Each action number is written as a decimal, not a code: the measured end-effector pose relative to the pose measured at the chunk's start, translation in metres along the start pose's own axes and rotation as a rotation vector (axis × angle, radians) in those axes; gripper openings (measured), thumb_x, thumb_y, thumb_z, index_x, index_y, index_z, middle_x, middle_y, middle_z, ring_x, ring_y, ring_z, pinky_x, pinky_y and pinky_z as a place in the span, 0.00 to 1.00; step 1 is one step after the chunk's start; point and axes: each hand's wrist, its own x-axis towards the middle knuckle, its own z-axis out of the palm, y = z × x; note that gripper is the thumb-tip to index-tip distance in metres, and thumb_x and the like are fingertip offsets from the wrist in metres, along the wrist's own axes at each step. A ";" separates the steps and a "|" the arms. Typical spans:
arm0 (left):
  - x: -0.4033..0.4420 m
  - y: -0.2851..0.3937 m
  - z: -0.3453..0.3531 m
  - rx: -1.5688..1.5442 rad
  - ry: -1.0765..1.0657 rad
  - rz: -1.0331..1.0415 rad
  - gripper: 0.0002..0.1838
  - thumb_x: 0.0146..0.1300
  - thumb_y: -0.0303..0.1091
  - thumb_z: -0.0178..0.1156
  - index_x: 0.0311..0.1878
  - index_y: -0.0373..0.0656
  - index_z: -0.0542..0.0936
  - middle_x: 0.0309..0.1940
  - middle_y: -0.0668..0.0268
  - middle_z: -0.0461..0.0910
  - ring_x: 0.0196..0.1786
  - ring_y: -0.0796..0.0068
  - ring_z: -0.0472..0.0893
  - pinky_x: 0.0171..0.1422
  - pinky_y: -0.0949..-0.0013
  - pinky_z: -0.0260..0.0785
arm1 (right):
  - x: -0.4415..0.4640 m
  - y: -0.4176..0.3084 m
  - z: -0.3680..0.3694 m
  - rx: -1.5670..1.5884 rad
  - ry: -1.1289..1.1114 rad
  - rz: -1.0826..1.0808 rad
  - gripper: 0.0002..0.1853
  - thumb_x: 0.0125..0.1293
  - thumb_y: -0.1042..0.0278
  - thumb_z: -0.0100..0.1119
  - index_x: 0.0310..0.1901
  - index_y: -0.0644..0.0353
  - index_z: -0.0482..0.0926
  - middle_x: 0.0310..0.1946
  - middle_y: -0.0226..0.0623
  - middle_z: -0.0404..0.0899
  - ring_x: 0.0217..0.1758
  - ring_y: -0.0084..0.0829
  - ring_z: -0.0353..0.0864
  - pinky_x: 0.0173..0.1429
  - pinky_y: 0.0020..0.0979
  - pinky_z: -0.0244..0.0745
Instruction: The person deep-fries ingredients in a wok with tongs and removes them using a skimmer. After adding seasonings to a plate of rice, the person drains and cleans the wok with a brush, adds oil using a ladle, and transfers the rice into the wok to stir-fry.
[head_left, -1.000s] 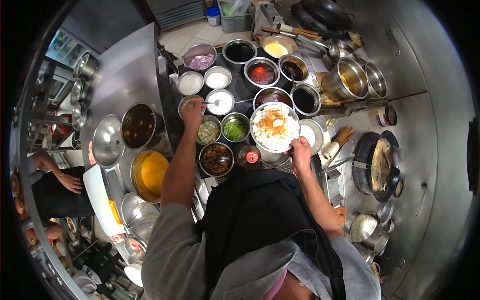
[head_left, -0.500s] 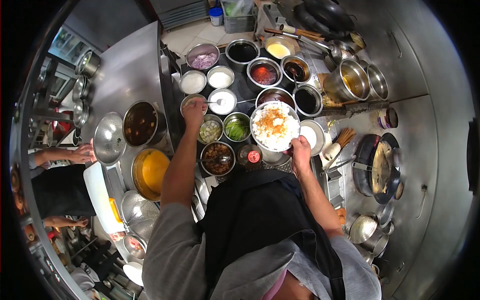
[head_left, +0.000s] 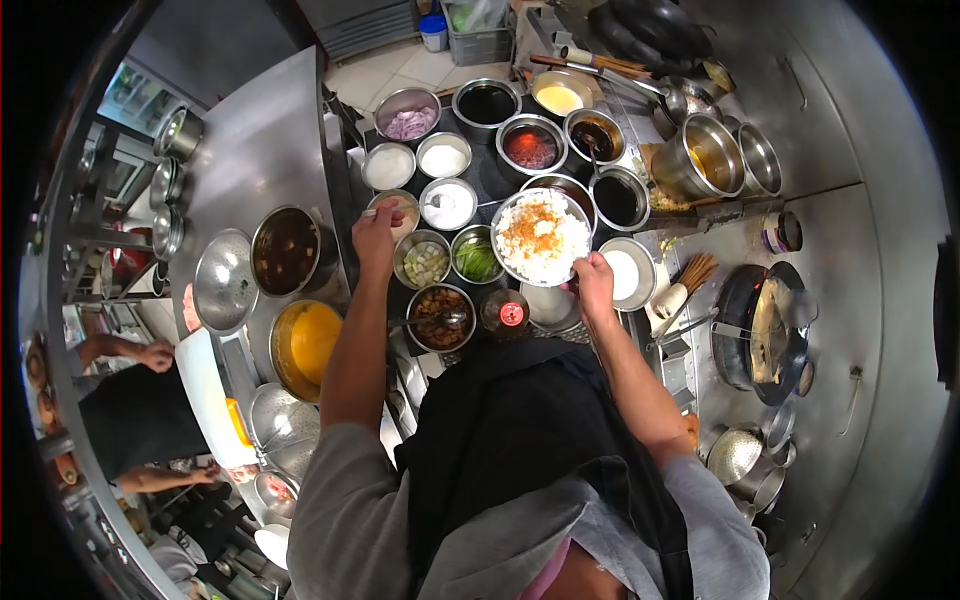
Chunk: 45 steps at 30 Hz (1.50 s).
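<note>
Spoon (head_left: 397, 210): lifted out of white-powder bowl (head_left: 448, 206). Left hand (head_left: 374, 240): drawn leftward, pinching spoon; spoon tip hard to make out. Rice bowl (head_left: 541, 240): shifted slightly leftward, partly hiding dark-sauce bowl (head_left: 577, 190); right hand (head_left: 596, 284) pinches its rim, fingers beneath hidden.

White rice (head_left: 517, 253) with orange-brown topping (head_left: 540, 238), bright green strips (head_left: 477, 259), purple slices (head_left: 411, 123), yellow-orange liquid (head_left: 312, 340), red bottle cap (head_left: 512, 314), black apron (head_left: 500, 430)
</note>
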 end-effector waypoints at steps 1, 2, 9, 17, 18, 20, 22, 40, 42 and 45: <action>-0.006 0.009 0.000 -0.018 -0.010 0.022 0.15 0.74 0.37 0.58 0.48 0.34 0.85 0.33 0.64 0.84 0.35 0.77 0.81 0.44 0.72 0.74 | 0.004 0.002 0.003 0.006 -0.010 -0.008 0.06 0.65 0.74 0.55 0.30 0.58 0.71 0.26 0.31 0.77 0.24 0.20 0.75 0.26 0.26 0.78; -0.012 0.018 0.002 -0.036 -0.022 0.044 0.16 0.74 0.38 0.58 0.48 0.33 0.85 0.33 0.64 0.84 0.35 0.78 0.81 0.44 0.72 0.73 | 0.008 0.004 0.005 -0.002 -0.015 -0.007 0.06 0.65 0.74 0.55 0.30 0.58 0.72 0.27 0.32 0.77 0.25 0.20 0.76 0.27 0.26 0.79; -0.078 0.101 0.043 0.023 -0.203 0.077 0.16 0.74 0.39 0.59 0.48 0.32 0.84 0.36 0.63 0.85 0.38 0.77 0.82 0.49 0.73 0.73 | 0.018 0.001 0.027 -0.020 -0.054 0.019 0.03 0.66 0.73 0.55 0.35 0.61 0.75 0.32 0.35 0.81 0.31 0.23 0.82 0.31 0.27 0.83; 0.009 0.057 0.045 0.180 0.049 0.374 0.14 0.72 0.37 0.59 0.46 0.33 0.85 0.33 0.61 0.86 0.37 0.78 0.83 0.43 0.75 0.73 | 0.014 -0.004 0.031 0.068 -0.105 0.064 0.03 0.66 0.73 0.53 0.38 0.62 0.75 0.34 0.37 0.82 0.31 0.26 0.84 0.34 0.29 0.84; 0.023 0.046 0.049 0.181 0.033 0.357 0.14 0.72 0.37 0.60 0.46 0.34 0.85 0.33 0.61 0.86 0.37 0.78 0.83 0.43 0.74 0.73 | 0.013 -0.005 0.030 0.073 -0.106 0.065 0.03 0.66 0.74 0.53 0.38 0.62 0.75 0.34 0.37 0.82 0.31 0.26 0.84 0.34 0.29 0.85; 0.051 0.022 0.060 0.182 0.002 0.323 0.14 0.71 0.38 0.61 0.46 0.35 0.86 0.32 0.61 0.86 0.36 0.77 0.83 0.43 0.73 0.73 | 0.015 0.001 0.023 0.087 -0.098 0.051 0.02 0.66 0.74 0.53 0.38 0.61 0.74 0.34 0.38 0.82 0.32 0.26 0.84 0.35 0.30 0.85; 0.080 -0.009 0.067 0.474 -0.009 0.307 0.14 0.70 0.44 0.60 0.46 0.45 0.87 0.35 0.58 0.87 0.39 0.63 0.86 0.46 0.63 0.76 | 0.014 0.002 0.019 0.088 -0.081 0.052 0.02 0.66 0.75 0.53 0.38 0.61 0.74 0.35 0.38 0.82 0.32 0.27 0.85 0.35 0.30 0.85; 0.112 -0.068 0.086 0.054 -0.039 -0.125 0.13 0.69 0.36 0.60 0.47 0.36 0.85 0.33 0.60 0.87 0.35 0.74 0.84 0.42 0.71 0.74 | 0.010 -0.011 0.021 0.083 -0.016 0.064 0.04 0.65 0.74 0.53 0.40 0.59 0.75 0.36 0.36 0.84 0.34 0.27 0.85 0.35 0.30 0.84; 0.107 -0.061 0.080 -0.063 -0.010 -0.166 0.13 0.69 0.34 0.60 0.47 0.34 0.84 0.33 0.61 0.87 0.35 0.73 0.84 0.42 0.71 0.73 | 0.014 -0.008 0.024 0.096 -0.016 0.061 0.05 0.65 0.74 0.52 0.41 0.60 0.75 0.35 0.36 0.83 0.31 0.26 0.84 0.33 0.28 0.83; 0.104 -0.056 0.071 -0.146 -0.005 -0.193 0.12 0.70 0.31 0.59 0.48 0.31 0.83 0.33 0.61 0.86 0.36 0.72 0.85 0.43 0.72 0.74 | 0.018 -0.005 0.026 0.074 -0.024 0.061 0.05 0.65 0.74 0.52 0.41 0.61 0.75 0.35 0.37 0.83 0.32 0.27 0.84 0.33 0.29 0.83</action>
